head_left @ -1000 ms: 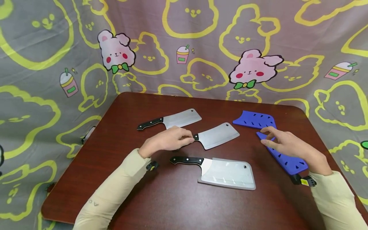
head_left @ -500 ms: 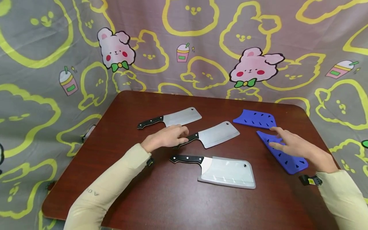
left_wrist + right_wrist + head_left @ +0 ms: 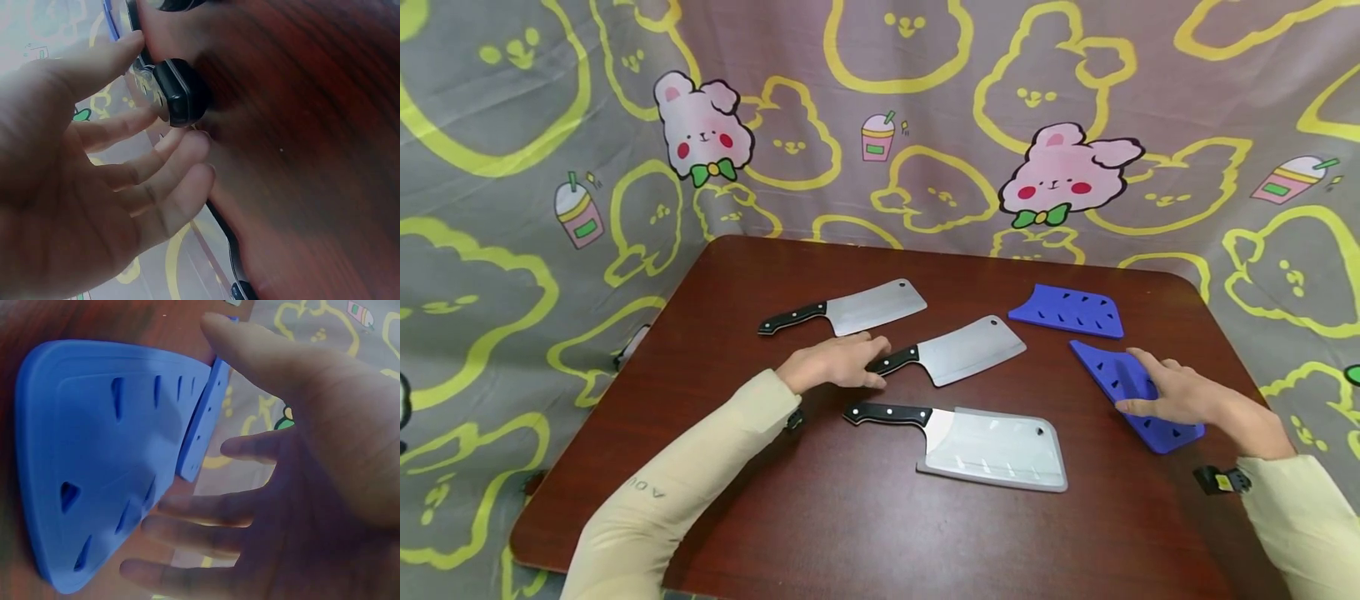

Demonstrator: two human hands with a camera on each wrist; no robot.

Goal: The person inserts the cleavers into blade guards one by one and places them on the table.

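Observation:
My left hand hovers around the black handle of the middle cleaver. In the left wrist view, that handle's butt end shows between thumb and fingers, which are loosely bent and not closed on it. My right hand is spread over the nearer blue blade guard, thumb to its left. The right wrist view shows the guard flat on the table, with small slots in it and the fingers apart from its face.
Another bare cleaver lies farther back on the brown table. A cleaver in a clear sheath lies in front. A second blue guard lies at the back right. A patterned curtain stands behind the table.
My right hand has drawn back to the right and lower over the nearer guard. My left hand has shifted slightly left, uncovering more of the middle cleaver's handle.

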